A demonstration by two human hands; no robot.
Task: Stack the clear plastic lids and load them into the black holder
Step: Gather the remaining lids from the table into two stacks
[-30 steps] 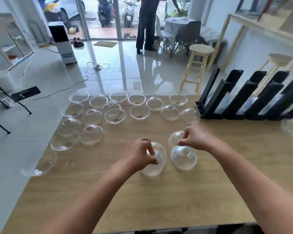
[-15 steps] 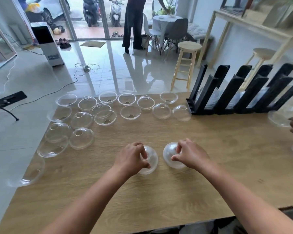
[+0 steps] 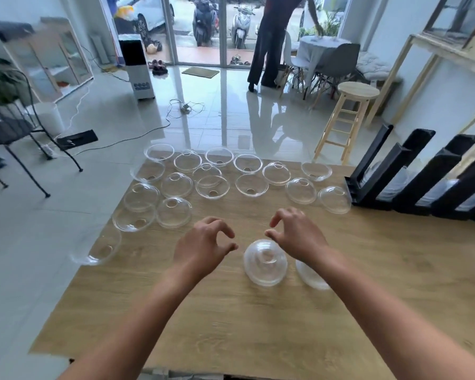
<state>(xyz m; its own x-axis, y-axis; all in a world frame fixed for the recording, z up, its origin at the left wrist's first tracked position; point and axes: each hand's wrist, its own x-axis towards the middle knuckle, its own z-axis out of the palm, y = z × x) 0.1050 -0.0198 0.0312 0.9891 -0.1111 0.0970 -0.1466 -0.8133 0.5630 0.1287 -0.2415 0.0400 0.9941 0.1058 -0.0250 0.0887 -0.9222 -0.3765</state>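
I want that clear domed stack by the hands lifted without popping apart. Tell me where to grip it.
Grip the stack of clear domed plastic lids by its wide bottom rim, coming from above with fingers on opposite sides. It sits dome up on the wooden table, and the smooth top would likely slip. The right hand is nearest.

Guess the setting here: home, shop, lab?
Probably a small cafe or drinks shop, not a lab: clear plastic dome lids spread on a light wooden table, a black slotted holder for them, and round wooden stools near glass doors.
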